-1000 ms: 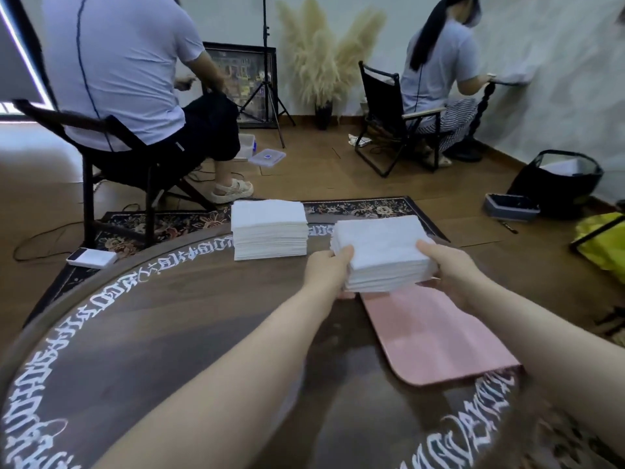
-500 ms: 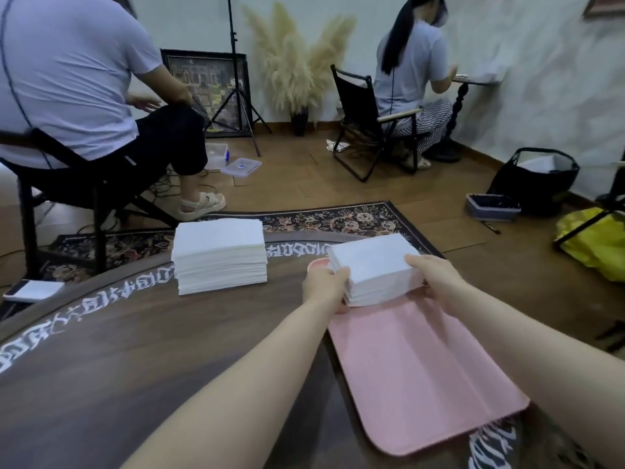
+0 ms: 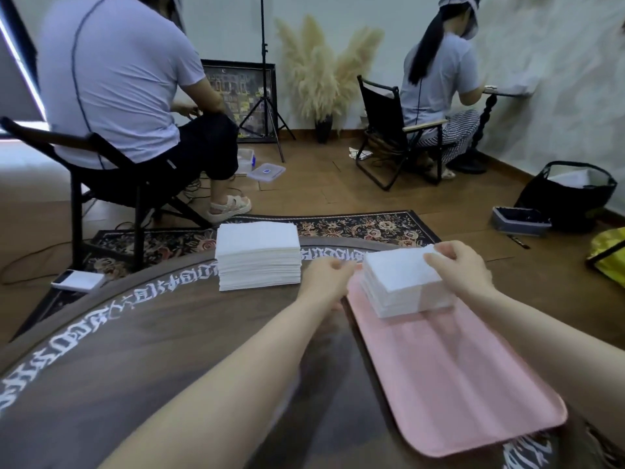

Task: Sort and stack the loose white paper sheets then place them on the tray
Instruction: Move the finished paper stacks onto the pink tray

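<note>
On tabletop's far right edge: pink tray [image 3: 449, 377], bearing sheet stack [image 3: 402, 282] at far end. Left hand [image 3: 326, 277] loose beside; right hand [image 3: 456, 265] pinching top sheets. Advised: square edges, release gently.

- I have one view only, the head camera, worn on the person's head and facing forward and down across the round dark surface [image 3: 142, 350].
- It sits close: both forearms enter from the bottom edge, with the left hand [image 3: 324, 282] and right hand [image 3: 456, 269] near mid-frame.
- The pink tray [image 3: 449, 380] lies just right of centre, running away from me.
- The wide lens bends the surface's near rim and takes in the room beyond: floor, rug [image 3: 365, 226], two seated people with their backs to me, and the far wall.
- No second view shares the scene.
</note>
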